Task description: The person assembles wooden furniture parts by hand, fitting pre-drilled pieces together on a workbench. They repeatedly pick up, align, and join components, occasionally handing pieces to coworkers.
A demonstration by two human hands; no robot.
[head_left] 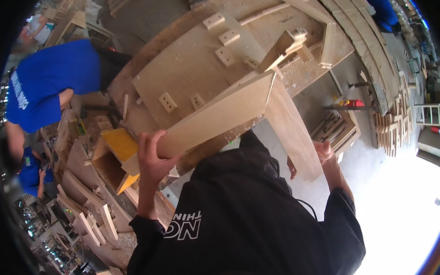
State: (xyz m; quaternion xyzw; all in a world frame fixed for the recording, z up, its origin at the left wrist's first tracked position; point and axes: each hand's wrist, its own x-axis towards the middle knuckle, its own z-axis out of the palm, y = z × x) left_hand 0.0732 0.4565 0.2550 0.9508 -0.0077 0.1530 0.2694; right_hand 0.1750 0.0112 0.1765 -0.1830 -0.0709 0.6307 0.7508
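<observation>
An L-shaped wooden frame piece [223, 110], made of two wide boards meeting at a corner, is held in front of my body. My left hand [154, 157] is closed round the end of its longer board. On the other side my right hand [325, 153] grips the shorter board near its lower end, with fingertips showing past the far edge. The palm side of the right hand is partly hidden by the board. Beyond the frame stands a workbench [151, 71] with several small drilled wooden blocks [224, 56] on it.
Wood offcuts and an angled frame [329, 44] lie on the bench's right. A yellow-sided box [119, 144] and stacked wooden parts [93, 212] stand at left. A person in a blue shirt [55, 81] bends nearby. Wooden frames [335, 132] rest on the floor at right.
</observation>
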